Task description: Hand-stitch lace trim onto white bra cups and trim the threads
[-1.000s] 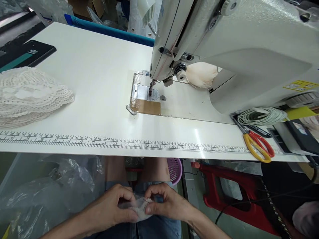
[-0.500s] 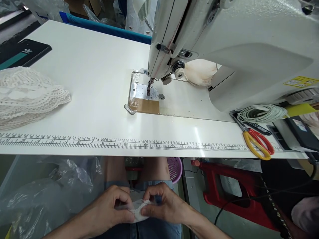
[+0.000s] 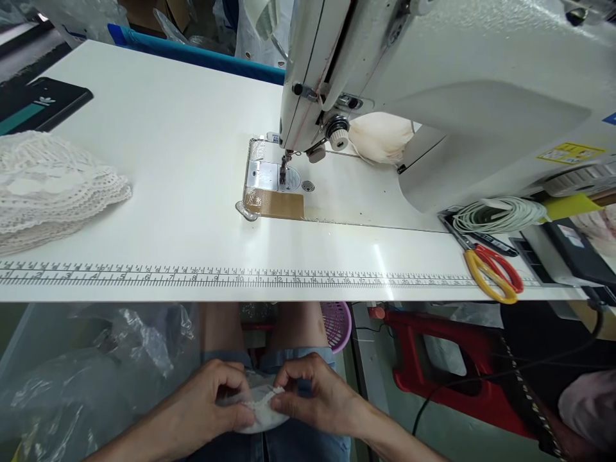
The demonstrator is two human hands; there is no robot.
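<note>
Left hand: the left hand [image 3: 212, 401] sits low over the lap, below the table's near edge, thumb and fingers pinching the left side of a small white lace piece [image 3: 262, 410].
Right hand: the right hand [image 3: 315, 398] pinches the same piece from the right, fingertips pressed together on its scalloped upper edge; the 2 hands nearly touch.
Lace piece: held over the blue shorts [image 3: 298, 443], well apart from the sewing machine [image 3: 433, 83] and its presser foot [image 3: 283, 168].
Slip risk: the piece is thin and small, so a loosened pinch could likely let the layers shift or the edge fold unevenly.
Drop risk: it hangs off the table [image 3: 168, 160]; if released it would probably fall toward the clear plastic bag [image 3: 96, 378].
Table: a lace stack [image 3: 52, 186] lies at the left edge, scissors [image 3: 493, 273] near the right front corner.
</note>
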